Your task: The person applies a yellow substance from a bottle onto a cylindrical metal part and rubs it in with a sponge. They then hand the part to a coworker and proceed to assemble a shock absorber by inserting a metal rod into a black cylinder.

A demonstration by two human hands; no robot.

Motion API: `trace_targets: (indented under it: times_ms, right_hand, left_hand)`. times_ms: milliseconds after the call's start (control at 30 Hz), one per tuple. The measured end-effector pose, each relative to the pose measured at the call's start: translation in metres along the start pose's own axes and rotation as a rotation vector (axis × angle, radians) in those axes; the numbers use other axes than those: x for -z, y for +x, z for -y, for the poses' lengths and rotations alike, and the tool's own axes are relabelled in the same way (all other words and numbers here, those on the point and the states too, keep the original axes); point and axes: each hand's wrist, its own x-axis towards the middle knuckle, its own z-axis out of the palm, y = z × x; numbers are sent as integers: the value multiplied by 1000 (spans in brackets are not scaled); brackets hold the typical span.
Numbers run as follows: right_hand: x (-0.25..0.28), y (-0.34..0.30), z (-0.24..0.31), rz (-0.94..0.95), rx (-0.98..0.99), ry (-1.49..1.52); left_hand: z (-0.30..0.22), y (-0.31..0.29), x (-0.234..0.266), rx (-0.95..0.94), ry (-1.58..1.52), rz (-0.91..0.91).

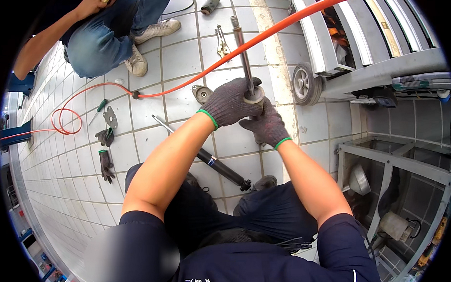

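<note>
Head camera, looking down: a person crouches on a white tiled floor [183, 58] and holds a shock absorber strut [243, 56] upright between the knees, probably so its long chromed rod stands clear above the body. The left hand [229, 102], in a dark knit glove with a green cuff, is wrapped over the round top collar where the rod comes out. The right hand [265, 125], gloved alike, is closed around the body just beneath, seemingly steadying it. The strut's lower part is hidden behind the hands and knees, so how it meets the floor cannot be told.

A second shock absorber [206, 156], black with a thin rod, lies flat on the tiles by the left knee. A round strut mount [202, 93] lies just left of the hands. An orange air hose [193, 77] trails across the floor and ends in a loose coil at the left. A spare pair of gloves [105, 151], a green-handled screwdriver [98, 109] and pliers [222, 41] lie within reach.

Another person [102, 36] crouches at top left, cut off at the frame edge. A wheeled metal cart [332, 62] stands to the right; its contents are too distorted to name.
</note>
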Motion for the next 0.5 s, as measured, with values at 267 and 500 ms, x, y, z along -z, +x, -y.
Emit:
trace_targets:
  times_ms: [267, 500]
  right_hand:
    - [-15, -6, -11, -168, 29, 36]
    - [0, -15, 12, -108, -162, 69]
  left_hand:
    - [-5, 16, -27, -64, 117, -37]
    - [-21, 5, -12, 78, 39, 10]
